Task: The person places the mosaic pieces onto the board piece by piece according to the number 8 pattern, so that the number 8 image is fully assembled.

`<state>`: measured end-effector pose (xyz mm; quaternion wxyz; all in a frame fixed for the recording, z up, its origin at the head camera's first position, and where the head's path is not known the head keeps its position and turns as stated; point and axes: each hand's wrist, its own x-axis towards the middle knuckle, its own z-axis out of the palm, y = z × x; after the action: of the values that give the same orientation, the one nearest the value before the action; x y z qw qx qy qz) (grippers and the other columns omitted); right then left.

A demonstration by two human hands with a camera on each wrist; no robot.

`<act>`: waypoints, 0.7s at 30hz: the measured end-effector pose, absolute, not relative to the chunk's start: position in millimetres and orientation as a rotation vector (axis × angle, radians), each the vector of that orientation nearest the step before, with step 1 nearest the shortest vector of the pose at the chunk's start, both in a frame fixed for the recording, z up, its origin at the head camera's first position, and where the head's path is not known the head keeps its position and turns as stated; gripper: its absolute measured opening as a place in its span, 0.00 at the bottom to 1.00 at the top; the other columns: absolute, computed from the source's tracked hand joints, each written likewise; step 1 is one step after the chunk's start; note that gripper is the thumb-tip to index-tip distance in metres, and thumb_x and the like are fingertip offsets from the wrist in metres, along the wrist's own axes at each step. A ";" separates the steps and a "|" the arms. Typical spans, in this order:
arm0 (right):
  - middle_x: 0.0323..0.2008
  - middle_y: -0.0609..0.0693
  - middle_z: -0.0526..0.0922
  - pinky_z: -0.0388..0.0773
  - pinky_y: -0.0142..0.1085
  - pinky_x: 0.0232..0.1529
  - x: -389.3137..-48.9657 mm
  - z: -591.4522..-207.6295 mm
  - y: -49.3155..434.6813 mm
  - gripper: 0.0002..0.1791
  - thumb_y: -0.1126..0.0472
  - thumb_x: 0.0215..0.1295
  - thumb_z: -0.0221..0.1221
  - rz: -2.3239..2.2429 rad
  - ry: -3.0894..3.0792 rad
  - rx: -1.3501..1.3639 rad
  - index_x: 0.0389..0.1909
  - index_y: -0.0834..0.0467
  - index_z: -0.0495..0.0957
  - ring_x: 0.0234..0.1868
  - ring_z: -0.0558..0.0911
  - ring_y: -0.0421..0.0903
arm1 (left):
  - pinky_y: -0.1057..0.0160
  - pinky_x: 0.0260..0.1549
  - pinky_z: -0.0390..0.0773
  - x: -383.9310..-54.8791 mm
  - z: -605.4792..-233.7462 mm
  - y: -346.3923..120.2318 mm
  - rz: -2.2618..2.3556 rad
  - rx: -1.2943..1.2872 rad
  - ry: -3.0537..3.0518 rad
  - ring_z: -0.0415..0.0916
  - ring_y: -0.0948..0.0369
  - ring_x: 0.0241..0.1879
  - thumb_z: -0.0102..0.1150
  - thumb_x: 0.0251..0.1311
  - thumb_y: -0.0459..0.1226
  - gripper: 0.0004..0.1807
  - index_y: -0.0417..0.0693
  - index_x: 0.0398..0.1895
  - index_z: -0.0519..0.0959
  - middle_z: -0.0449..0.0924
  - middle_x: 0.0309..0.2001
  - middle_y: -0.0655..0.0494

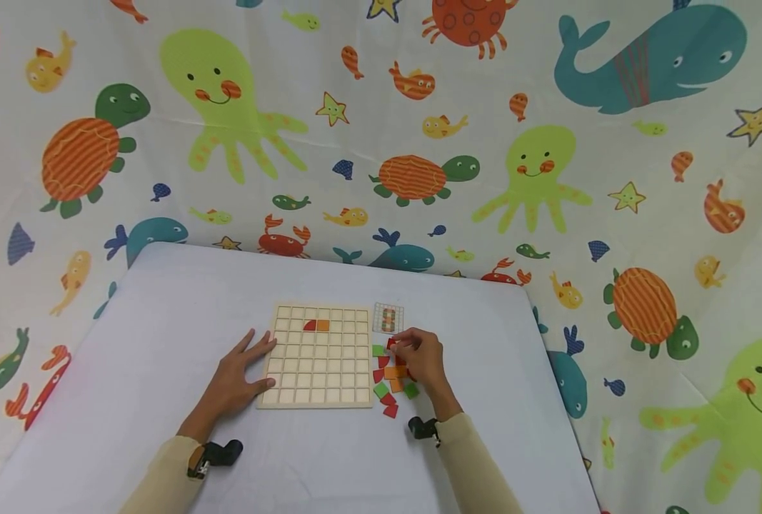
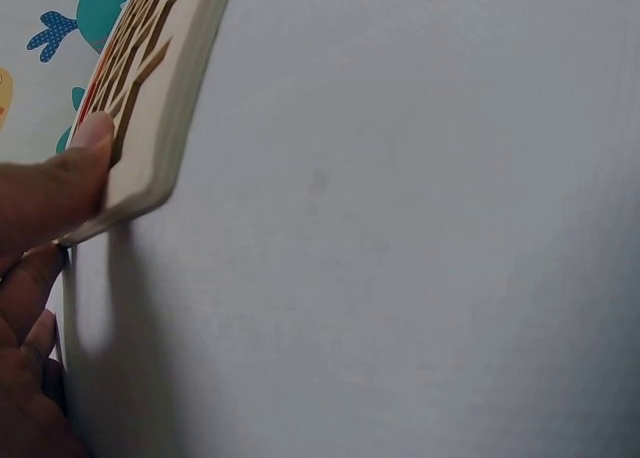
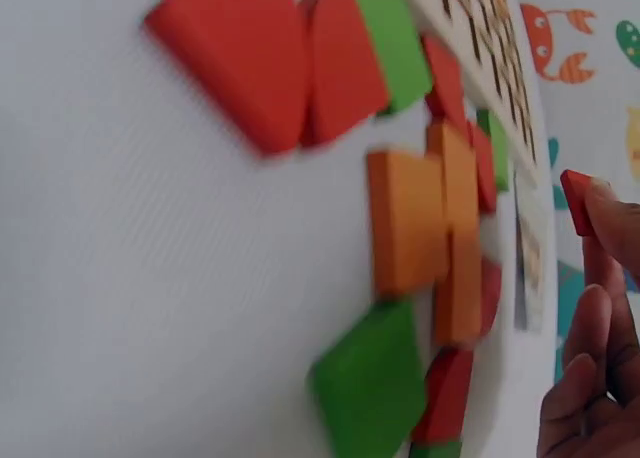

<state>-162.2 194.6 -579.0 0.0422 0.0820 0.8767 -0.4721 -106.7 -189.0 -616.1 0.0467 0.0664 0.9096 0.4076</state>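
A wooden grid board (image 1: 316, 360) lies on the table, with a red quarter-round piece (image 1: 311, 326) and an orange square piece (image 1: 323, 325) side by side in two cells of an upper row. My left hand (image 1: 236, 378) rests along the board's left edge, fingers spread and thumb touching the frame near the lower corner. Between thumb and fingertips, my right hand (image 1: 423, 359) pinches a small red piece (image 3: 577, 202), raised over the loose pieces. Beneath and beside that hand lie orange blocks (image 1: 395, 373), green blocks (image 1: 381, 390) and red blocks (image 1: 390, 411).
A small pattern card (image 1: 388, 318) with a printed grid lies beyond the loose pieces, at the board's upper right. White cloth covers the table (image 1: 329, 457). Behind it hangs a curtain (image 1: 355, 143) printed with sea animals. A dark camera sits on each wrist.
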 end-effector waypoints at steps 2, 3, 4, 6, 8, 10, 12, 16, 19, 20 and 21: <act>0.33 0.48 0.87 0.78 0.31 0.29 -165.1 -577.5 186.0 0.05 0.60 0.68 0.72 -1.479 2.682 0.212 0.42 0.49 0.91 0.32 0.78 0.47 | 0.23 0.75 0.53 -106.4 -616.0 -189.0 1.237 0.202 2.777 0.46 0.33 0.84 0.79 0.56 0.36 0.47 0.46 0.79 0.68 0.59 0.83 0.41; 0.33 0.48 0.88 0.78 0.30 0.29 -166.9 -576.8 181.4 0.05 0.60 0.68 0.72 -1.494 2.682 0.194 0.42 0.49 0.91 0.32 0.78 0.47 | 0.23 0.75 0.53 -106.3 -615.9 -189.0 1.237 0.204 2.778 0.46 0.33 0.84 0.79 0.56 0.36 0.47 0.46 0.79 0.69 0.59 0.83 0.41; 0.33 0.48 0.88 0.77 0.30 0.29 -168.8 -576.3 176.8 0.04 0.60 0.68 0.72 -1.510 2.680 0.178 0.42 0.50 0.91 0.32 0.78 0.47 | 0.24 0.76 0.53 -106.1 -615.7 -189.0 1.236 0.203 2.778 0.46 0.33 0.84 0.79 0.56 0.36 0.46 0.46 0.79 0.69 0.59 0.83 0.41; 0.33 0.48 0.88 0.77 0.30 0.30 -173.0 -575.5 167.5 0.04 0.60 0.68 0.72 -1.543 2.668 0.149 0.41 0.50 0.92 0.33 0.78 0.46 | 0.24 0.76 0.53 -106.0 -615.4 -188.9 1.240 0.203 2.779 0.45 0.33 0.84 0.79 0.56 0.36 0.46 0.46 0.79 0.69 0.59 0.83 0.41; 0.33 0.48 0.88 0.76 0.30 0.30 -176.9 -575.4 158.2 0.04 0.59 0.67 0.72 -1.561 2.662 0.135 0.41 0.49 0.92 0.32 0.77 0.46 | 0.24 0.76 0.53 -105.9 -615.4 -188.9 1.242 0.202 2.781 0.46 0.33 0.84 0.79 0.56 0.36 0.46 0.46 0.79 0.69 0.60 0.83 0.41; 0.33 0.49 0.89 0.77 0.30 0.30 -180.0 -575.6 149.2 0.04 0.59 0.67 0.72 -1.581 2.651 0.121 0.41 0.50 0.92 0.33 0.78 0.45 | 0.24 0.76 0.53 -105.8 -615.6 -188.8 1.243 0.203 2.781 0.46 0.33 0.84 0.79 0.56 0.36 0.46 0.46 0.79 0.69 0.60 0.83 0.41; 0.33 0.49 0.89 0.78 0.31 0.30 -182.8 -576.5 140.4 0.04 0.59 0.66 0.73 -1.587 2.646 0.116 0.41 0.50 0.92 0.34 0.80 0.45 | 0.24 0.76 0.53 -105.9 -616.0 -188.7 1.245 0.204 2.782 0.46 0.33 0.84 0.79 0.55 0.35 0.46 0.46 0.79 0.69 0.60 0.83 0.41; 0.32 0.48 0.89 0.79 0.33 0.32 -187.4 -578.8 123.5 0.04 0.60 0.65 0.74 -1.612 2.613 0.136 0.39 0.50 0.92 0.36 0.81 0.44 | 0.24 0.76 0.53 -106.1 -616.7 -188.7 1.246 0.204 2.782 0.46 0.33 0.84 0.79 0.55 0.36 0.47 0.46 0.79 0.69 0.60 0.83 0.41; 0.32 0.47 0.88 0.78 0.34 0.34 -191.4 -580.4 111.3 0.04 0.59 0.64 0.75 -1.611 2.607 0.134 0.38 0.49 0.92 0.35 0.81 0.43 | 0.23 0.75 0.52 -106.2 -617.1 -189.1 1.246 0.201 2.781 0.46 0.33 0.84 0.79 0.55 0.36 0.47 0.46 0.79 0.69 0.59 0.83 0.41; 0.32 0.47 0.88 0.78 0.34 0.34 -192.8 -581.1 107.7 0.03 0.58 0.63 0.75 -1.604 2.613 0.124 0.38 0.49 0.92 0.35 0.80 0.43 | 0.23 0.75 0.52 -106.1 -616.8 -189.1 1.247 0.200 2.781 0.46 0.33 0.84 0.79 0.55 0.36 0.47 0.46 0.79 0.69 0.59 0.83 0.41; 0.31 0.47 0.88 0.78 0.33 0.34 -194.5 -581.9 103.6 0.03 0.58 0.63 0.75 -1.581 2.625 0.127 0.37 0.49 0.92 0.34 0.80 0.42 | 0.23 0.75 0.52 -105.9 -616.5 -189.0 1.245 0.196 2.781 0.46 0.33 0.84 0.79 0.55 0.36 0.47 0.46 0.79 0.69 0.59 0.83 0.41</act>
<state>-194.5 103.6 -581.9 0.0372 0.0413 0.8554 -0.5150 -105.9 -189.0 -616.5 0.0442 0.0643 0.9099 0.4074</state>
